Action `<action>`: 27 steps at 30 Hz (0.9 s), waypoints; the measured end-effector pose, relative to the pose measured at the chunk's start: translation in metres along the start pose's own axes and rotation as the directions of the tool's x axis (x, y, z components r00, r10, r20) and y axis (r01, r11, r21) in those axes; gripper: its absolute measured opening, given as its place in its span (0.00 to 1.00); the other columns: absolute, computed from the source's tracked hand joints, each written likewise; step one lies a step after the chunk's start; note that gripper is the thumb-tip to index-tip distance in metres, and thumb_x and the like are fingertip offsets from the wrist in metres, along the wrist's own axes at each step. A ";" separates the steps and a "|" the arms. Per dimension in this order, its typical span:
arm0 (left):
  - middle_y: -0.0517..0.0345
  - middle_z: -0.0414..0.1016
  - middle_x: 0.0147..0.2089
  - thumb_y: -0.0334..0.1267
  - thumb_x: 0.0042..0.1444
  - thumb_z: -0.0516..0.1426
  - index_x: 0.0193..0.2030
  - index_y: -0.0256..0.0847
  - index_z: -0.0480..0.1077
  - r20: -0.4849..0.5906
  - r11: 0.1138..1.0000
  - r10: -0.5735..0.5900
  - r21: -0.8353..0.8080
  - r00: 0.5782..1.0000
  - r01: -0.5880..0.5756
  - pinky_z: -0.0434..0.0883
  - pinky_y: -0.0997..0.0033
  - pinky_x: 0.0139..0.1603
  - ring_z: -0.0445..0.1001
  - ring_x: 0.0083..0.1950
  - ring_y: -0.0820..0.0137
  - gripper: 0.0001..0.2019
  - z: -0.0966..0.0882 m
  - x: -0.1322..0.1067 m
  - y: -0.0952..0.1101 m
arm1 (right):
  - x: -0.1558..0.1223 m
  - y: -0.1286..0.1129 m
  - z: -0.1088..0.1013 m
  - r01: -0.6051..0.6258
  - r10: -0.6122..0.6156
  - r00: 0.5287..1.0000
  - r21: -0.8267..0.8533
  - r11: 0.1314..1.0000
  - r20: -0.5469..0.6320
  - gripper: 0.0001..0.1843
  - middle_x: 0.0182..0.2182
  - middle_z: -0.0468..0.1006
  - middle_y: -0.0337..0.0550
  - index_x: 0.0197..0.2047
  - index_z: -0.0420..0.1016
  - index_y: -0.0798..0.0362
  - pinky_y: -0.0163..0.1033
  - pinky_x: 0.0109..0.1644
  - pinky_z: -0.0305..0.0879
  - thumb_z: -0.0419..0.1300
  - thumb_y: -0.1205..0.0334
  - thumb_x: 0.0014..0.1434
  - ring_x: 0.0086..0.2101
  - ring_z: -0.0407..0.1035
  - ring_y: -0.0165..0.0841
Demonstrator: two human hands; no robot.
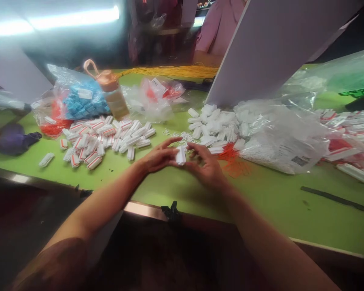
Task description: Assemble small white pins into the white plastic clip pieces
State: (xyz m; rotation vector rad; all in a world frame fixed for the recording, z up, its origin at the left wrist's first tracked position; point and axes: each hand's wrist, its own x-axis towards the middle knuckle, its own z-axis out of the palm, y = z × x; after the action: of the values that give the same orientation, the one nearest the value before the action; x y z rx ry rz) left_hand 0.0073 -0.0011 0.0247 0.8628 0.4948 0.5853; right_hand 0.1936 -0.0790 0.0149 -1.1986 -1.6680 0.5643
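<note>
Between my two hands, just above the green table [166, 184], is a small white plastic piece [180, 155]. My left hand [164, 155] grips it from the left, its index finger stretched over small white bits [186, 137]. My right hand [204, 163] is at the piece's right side, thumb near it and fingers curled; whether it holds anything more is too small to tell. Behind it lie a heap of plain white plastic pieces [214, 121] and thin red strips [233, 157]. To the left is a pile of white pieces with red stripes [91, 139].
A bottle with an orange lid [112, 93] stands beside a bag of blue pieces [85, 101]. Clear plastic bags [279, 137] lie right of the heap. A dark flat tool [333, 198] rests at the right. A slanted grey panel [261, 52] rises behind; a person [220, 28] is beyond.
</note>
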 end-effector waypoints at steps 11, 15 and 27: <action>0.52 0.78 0.42 0.43 0.45 0.69 0.44 0.35 0.74 0.040 0.992 -0.030 0.121 0.999 0.025 0.74 0.68 0.47 0.77 0.40 0.72 0.21 0.007 0.003 -0.008 | 0.001 -0.002 -0.002 -0.046 0.029 0.993 -0.150 0.988 -0.116 0.19 0.29 0.75 0.39 0.33 0.74 0.49 0.39 0.37 0.65 0.63 0.41 0.54 0.30 0.67 0.31; 0.54 0.78 0.37 0.40 0.39 0.71 0.45 0.33 0.75 0.022 0.936 -0.004 0.352 1.000 -0.004 0.72 0.73 0.41 0.75 0.35 0.76 0.25 0.002 0.004 -0.006 | 0.005 0.003 -0.012 -0.055 0.035 0.993 -0.174 0.983 -0.113 0.18 0.31 0.77 0.41 0.34 0.75 0.50 0.40 0.39 0.65 0.53 0.46 0.63 0.33 0.70 0.32; 0.57 0.77 0.34 0.39 0.47 0.65 0.44 0.35 0.77 0.019 0.425 0.109 0.903 0.994 -0.064 0.64 0.75 0.35 0.67 0.31 0.77 0.16 -0.007 -0.001 0.013 | 0.006 0.027 -0.019 -0.055 0.064 0.998 -0.727 0.684 -0.016 0.11 0.36 0.79 0.45 0.37 0.78 0.51 0.43 0.42 0.58 0.56 0.57 0.62 0.39 0.68 0.38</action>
State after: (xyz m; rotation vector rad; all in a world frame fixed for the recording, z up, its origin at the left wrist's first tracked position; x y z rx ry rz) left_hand -0.0012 0.0089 0.0316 1.9547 0.8377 0.3929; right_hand 0.2227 -0.0651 0.0040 -1.8203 -1.9367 -0.1098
